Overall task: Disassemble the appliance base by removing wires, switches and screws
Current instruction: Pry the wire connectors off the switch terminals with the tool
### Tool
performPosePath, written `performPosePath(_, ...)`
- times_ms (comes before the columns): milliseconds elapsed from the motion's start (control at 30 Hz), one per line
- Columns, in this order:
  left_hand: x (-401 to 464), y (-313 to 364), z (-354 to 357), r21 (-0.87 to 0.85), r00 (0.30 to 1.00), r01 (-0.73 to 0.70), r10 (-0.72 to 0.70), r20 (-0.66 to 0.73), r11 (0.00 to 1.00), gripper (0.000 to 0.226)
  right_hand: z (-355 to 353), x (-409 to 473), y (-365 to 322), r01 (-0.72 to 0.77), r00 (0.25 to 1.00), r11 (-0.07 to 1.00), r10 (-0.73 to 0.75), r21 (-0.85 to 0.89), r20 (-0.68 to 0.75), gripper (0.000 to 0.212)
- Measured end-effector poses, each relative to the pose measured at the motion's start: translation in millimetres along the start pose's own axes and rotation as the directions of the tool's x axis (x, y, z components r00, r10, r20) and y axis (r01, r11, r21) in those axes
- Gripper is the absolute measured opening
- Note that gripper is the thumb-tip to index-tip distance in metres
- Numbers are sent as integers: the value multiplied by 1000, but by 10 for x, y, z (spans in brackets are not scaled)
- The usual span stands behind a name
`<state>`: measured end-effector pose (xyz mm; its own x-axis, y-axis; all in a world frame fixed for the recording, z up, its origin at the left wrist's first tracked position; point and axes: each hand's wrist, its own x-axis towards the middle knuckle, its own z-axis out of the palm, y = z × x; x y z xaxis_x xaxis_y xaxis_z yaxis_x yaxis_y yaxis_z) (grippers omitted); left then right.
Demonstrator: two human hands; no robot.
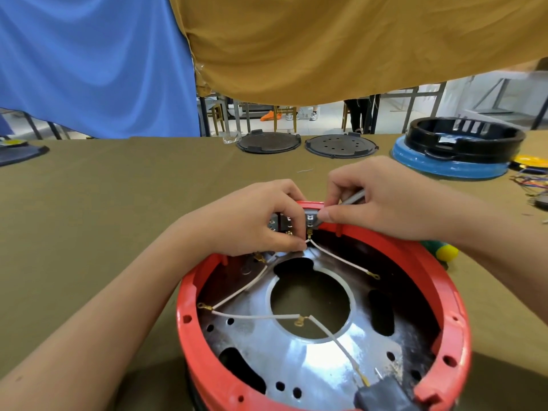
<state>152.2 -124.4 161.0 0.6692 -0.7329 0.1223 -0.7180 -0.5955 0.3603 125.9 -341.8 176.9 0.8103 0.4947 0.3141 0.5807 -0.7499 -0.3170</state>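
Note:
A round red appliance base [462, 321] lies open side up in front of me, with a shiny metal plate [296, 360] inside. Several white wires [255, 316] with brass terminals run across the plate. At the far rim sits a grey switch block [311, 217]. My left hand [252, 223] pinches a white wire end just below that block. My right hand [382, 197] grips the block, thumb pressed on its side, with a grey tool handle [354, 198] among the fingers. A black part [382, 396] sits at the near rim.
On the olive table at the back lie two dark round plates [268, 142] [341, 146] and a black ring on a blue base [456, 149]. Loose coloured wires [530, 182] lie at the right edge. A yellow-green object [444, 252] is behind my right wrist.

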Motion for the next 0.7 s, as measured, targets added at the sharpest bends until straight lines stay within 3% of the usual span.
performPosePath(367,9,14,4,2,1000,2,-2,2,1000,3,-123,309,70,-58,981,993,38,105,189,21)
performPosePath(600,-3,-1,-3,-10,1000,2,-2,-6,1000,3,-60,95,13,44,998,994,-38,-99,58,18)
performPosePath(700,4,-11,2,-6,1000,-11,11,-12,1000,3,-45,83,-9,50,998,993,-45,-108,50,18)
